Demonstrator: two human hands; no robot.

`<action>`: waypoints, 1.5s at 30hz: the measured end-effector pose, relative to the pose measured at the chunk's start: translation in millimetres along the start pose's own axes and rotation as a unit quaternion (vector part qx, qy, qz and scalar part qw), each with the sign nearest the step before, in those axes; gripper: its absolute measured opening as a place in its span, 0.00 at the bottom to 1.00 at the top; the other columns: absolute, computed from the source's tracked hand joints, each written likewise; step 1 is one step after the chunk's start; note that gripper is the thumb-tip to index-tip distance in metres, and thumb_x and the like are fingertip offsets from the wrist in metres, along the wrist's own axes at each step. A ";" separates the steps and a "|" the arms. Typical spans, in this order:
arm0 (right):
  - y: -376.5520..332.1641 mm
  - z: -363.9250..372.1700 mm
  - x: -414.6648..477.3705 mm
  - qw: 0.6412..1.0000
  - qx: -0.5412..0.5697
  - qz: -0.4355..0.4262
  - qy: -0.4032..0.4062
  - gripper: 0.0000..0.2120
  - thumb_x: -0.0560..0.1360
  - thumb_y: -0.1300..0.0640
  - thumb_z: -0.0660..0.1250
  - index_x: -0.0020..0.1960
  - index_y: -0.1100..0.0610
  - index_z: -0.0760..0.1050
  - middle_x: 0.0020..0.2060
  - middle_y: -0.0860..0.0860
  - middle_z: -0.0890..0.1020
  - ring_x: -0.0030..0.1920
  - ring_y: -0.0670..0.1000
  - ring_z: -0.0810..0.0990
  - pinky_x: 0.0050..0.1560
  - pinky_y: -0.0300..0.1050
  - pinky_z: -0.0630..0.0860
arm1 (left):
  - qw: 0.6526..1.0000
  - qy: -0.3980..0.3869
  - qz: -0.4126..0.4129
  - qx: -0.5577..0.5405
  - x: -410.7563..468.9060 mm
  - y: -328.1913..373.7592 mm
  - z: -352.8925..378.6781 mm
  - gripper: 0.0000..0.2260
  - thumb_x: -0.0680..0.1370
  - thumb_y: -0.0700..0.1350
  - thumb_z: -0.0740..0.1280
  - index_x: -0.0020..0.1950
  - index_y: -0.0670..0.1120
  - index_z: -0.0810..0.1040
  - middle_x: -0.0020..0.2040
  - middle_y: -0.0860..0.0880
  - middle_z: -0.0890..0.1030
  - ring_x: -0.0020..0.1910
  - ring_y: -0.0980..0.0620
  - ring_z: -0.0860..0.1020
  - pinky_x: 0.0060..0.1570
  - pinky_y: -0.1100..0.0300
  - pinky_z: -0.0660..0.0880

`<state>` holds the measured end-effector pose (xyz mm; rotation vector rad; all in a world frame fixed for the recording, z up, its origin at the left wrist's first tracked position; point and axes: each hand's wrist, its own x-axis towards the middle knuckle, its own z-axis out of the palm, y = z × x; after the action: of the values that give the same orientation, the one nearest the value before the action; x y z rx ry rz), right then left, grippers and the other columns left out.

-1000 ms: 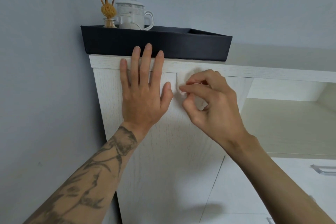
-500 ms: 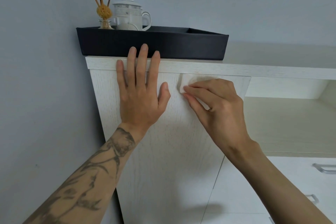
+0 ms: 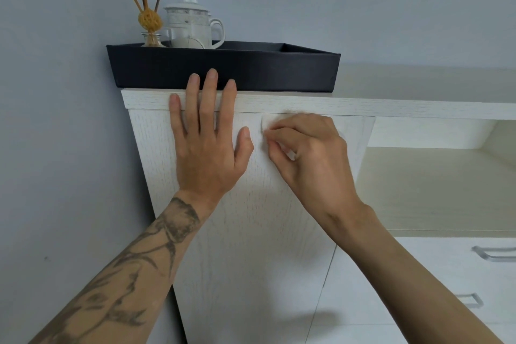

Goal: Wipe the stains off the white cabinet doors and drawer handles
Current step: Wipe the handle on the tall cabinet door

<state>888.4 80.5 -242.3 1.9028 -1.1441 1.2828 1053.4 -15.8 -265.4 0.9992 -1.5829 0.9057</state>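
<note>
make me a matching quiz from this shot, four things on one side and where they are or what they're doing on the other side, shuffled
Things
1. left hand
2. right hand
3. black tray
4. lidded mug

Places and states
a. stands in the black tray, beside the reed diffuser
b. pinches a small white pad against the cabinet door
c. sits on the cabinet top
d. lies flat on the cabinet door, fingers straight

Pairs: 1-d, 2-b, 3-c, 4-a
</note>
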 end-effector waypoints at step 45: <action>57.4 -59.3 -43.8 0.962 0.202 0.181 0.036 0.12 0.78 0.64 0.75 0.60 0.53 0.85 0.56 0.49 0.86 0.56 0.49 0.86 0.57 0.43 0.83 | 1.000 0.005 -0.007 -0.009 -1.0 0.9 2.7 0.29 0.85 0.53 0.57 0.84 0.43 0.59 0.83 0.38 0.60 0.83 0.35 0.56 0.82 0.37 0.47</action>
<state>804.2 116.4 -260.8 1.9601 -1.3112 1.8916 1051.8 -17.7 -267.1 0.9915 -1.5715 0.8832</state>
